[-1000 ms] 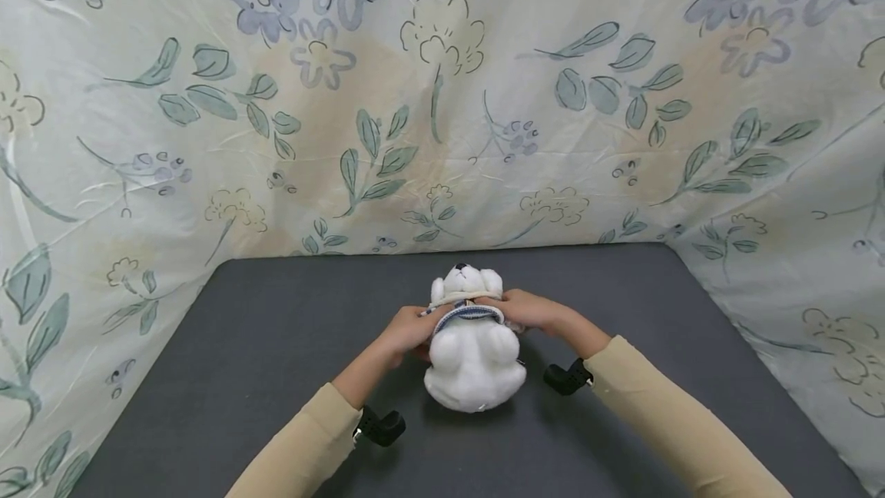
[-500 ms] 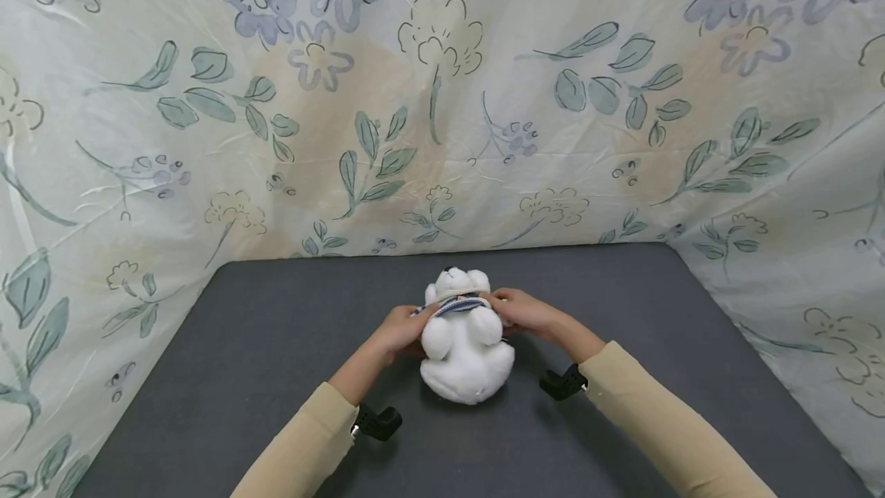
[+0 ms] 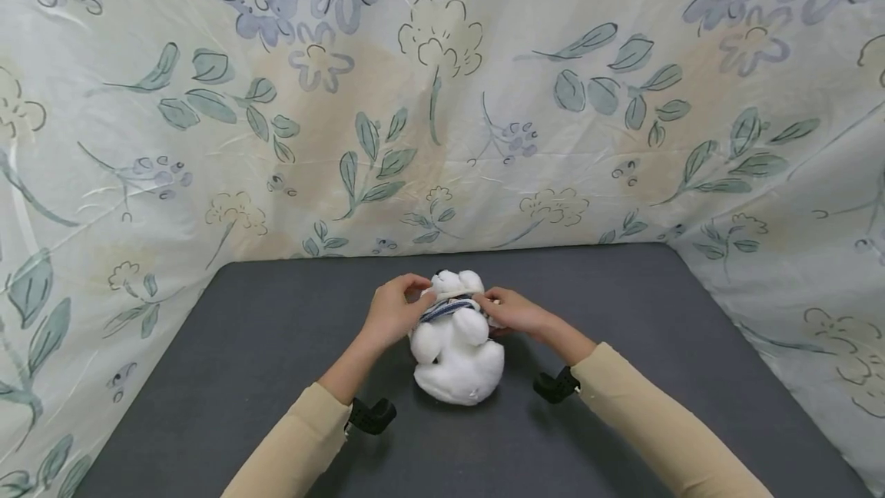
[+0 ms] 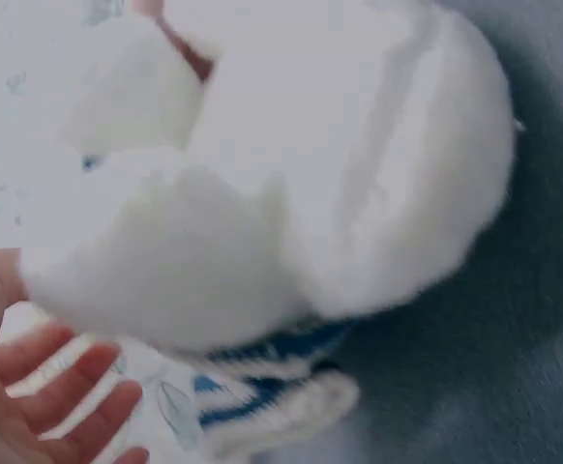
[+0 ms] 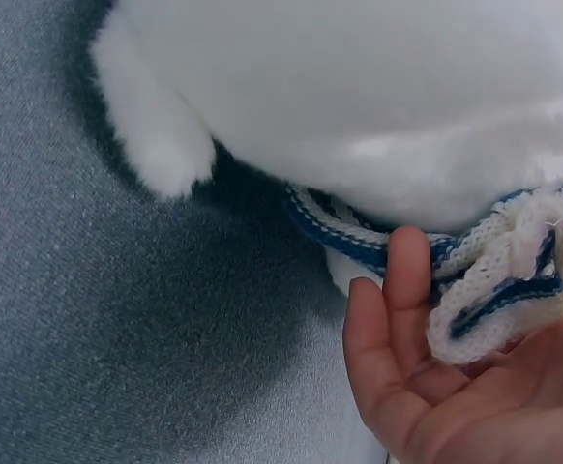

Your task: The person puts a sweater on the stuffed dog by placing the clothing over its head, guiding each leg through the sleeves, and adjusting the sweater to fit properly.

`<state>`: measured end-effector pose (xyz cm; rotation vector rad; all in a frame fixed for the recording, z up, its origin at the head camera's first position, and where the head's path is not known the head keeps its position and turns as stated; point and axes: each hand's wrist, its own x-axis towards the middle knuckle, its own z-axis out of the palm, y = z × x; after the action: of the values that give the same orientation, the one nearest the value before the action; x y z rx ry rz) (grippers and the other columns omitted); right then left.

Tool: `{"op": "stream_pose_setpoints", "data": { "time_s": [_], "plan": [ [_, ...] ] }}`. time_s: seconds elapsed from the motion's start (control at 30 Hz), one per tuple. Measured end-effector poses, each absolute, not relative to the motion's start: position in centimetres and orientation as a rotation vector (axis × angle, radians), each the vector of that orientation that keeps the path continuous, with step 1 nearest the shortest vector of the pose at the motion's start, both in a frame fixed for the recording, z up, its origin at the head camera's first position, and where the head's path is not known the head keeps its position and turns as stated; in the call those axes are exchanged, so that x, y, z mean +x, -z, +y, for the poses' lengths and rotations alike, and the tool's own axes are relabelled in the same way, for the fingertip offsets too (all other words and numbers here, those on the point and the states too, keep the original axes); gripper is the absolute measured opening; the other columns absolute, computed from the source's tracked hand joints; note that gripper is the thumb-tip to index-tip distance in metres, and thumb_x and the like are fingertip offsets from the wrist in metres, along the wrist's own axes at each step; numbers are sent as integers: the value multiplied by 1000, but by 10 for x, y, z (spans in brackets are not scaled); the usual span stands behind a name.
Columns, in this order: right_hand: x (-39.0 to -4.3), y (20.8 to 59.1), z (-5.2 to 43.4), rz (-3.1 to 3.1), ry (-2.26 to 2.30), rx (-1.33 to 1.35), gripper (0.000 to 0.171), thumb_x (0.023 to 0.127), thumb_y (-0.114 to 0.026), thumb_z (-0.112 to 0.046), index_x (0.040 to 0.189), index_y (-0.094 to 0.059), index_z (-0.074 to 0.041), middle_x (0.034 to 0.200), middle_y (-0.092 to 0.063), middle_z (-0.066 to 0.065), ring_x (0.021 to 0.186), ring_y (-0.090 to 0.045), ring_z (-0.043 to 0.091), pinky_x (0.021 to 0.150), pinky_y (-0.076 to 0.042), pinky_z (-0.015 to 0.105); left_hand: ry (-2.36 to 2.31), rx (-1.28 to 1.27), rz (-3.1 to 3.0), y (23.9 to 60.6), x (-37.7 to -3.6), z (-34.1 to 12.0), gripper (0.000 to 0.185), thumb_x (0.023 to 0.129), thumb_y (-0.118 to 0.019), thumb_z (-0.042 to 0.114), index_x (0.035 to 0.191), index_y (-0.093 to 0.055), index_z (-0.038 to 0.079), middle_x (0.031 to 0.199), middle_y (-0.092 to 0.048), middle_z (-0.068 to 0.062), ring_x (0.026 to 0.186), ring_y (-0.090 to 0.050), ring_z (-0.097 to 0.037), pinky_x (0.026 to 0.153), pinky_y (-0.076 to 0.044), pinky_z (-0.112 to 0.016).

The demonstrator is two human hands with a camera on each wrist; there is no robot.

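A white plush dog (image 3: 459, 372) lies on its back, head toward the far edge and feet toward me. Bunched around its neck and chest is a blue-and-white knitted sweater (image 3: 442, 309). My right hand (image 3: 517, 310) holds the sweater at the toy's right side; in the right wrist view its fingers curl beneath a knitted sleeve (image 5: 504, 304). At the upper left of the toy is my left hand (image 3: 396, 307), thumb and fingers spread apart beside the head. The left wrist view shows its loosely bent fingers (image 4: 67, 372) with nothing between them, and a striped sleeve (image 4: 272, 406) hanging nearby.
A dark grey table (image 3: 276, 344) lies under the toy. Behind it and along the sides hangs a floral cloth (image 3: 442, 98). Black wrist cameras (image 3: 373, 415) sit below both wrists, near the beige sleeves (image 3: 297, 436).
The toy has shifted left and tilted slightly. My left hand has let go of the sweater's edge and risen toward the head. The right hand keeps its hold, moving slightly left.
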<state>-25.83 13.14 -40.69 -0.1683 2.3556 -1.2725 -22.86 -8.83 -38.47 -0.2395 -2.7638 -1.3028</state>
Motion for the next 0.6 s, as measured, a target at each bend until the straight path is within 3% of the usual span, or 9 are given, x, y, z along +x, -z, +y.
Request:
{"op": "stream_pose_setpoints", "data": {
  "time_s": [0.17,0.4,0.6],
  "plan": [
    [-257,407,127,2385,1263,-165,49,95,-43,-45,123,-49,-4,110,-54,12,85,-60,18,77,-52,37,1242,-461,-2772,379,-224,-82,24,85,-66,24,107,-67,14,107,-65,-2,99,-60,-23,77,-50,-38],
    [-254,408,127,2527,1181,-241,48,94,-45,-46,120,-52,-6,97,-60,8,77,-62,16,73,-52,37,1226,-610,-2769,383,-224,-76,13,85,-65,12,97,-71,15,92,-68,0,77,-61,-12,61,-48,-23],
    [-245,400,128,2698,1045,-378,42,95,-45,-44,116,-55,-9,75,-57,3,63,-56,19,55,-43,30,1198,-597,-2732,385,-226,-74,10,84,-66,11,90,-73,15,82,-68,2,68,-58,-7,56,-46,-22]
  ]
}}
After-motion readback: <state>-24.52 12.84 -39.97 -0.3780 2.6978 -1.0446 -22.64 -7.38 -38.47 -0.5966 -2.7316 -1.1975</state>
